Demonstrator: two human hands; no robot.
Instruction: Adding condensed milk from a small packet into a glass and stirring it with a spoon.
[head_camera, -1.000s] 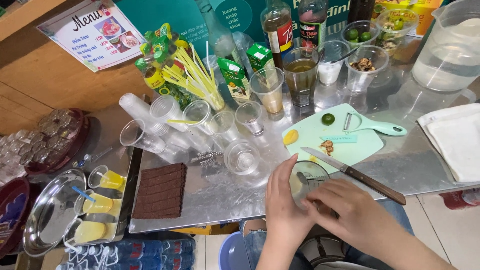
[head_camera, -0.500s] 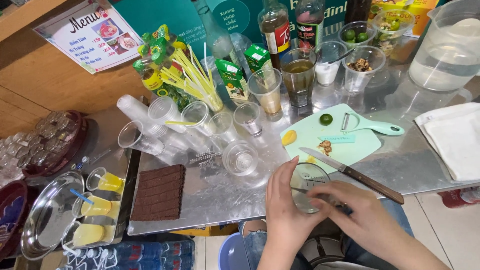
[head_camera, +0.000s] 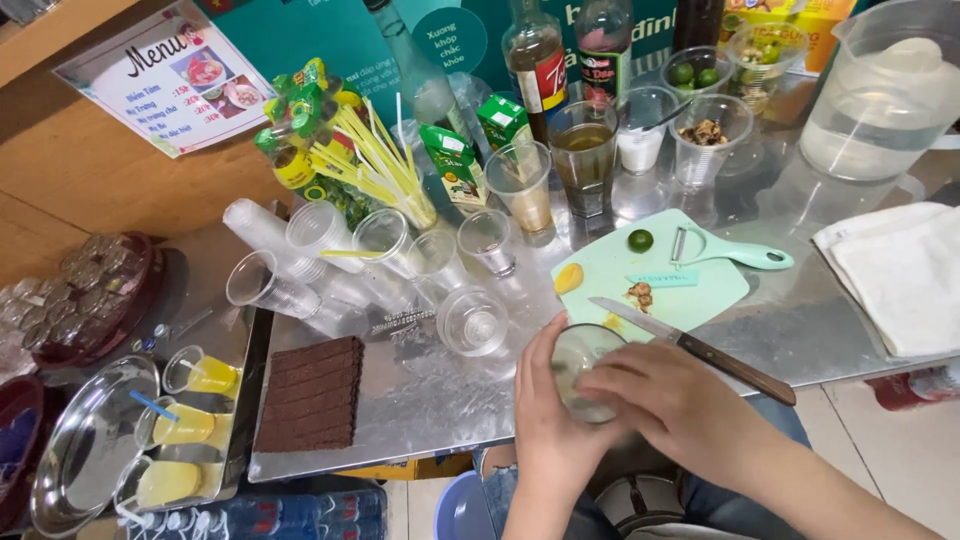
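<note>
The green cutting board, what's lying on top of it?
On the cutting board: a lime, peeler, knife, yellow peel, brown scraps. Hands hide its near corner.

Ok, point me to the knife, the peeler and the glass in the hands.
knife (head_camera: 645, 323), head view, on the middle of its blade.
peeler (head_camera: 745, 257), head view, on its green handle.
glass (head_camera: 580, 352), head view, on its open mouth.

A knife lies on the cutting board – cups to its left, bottles behind.
</note>
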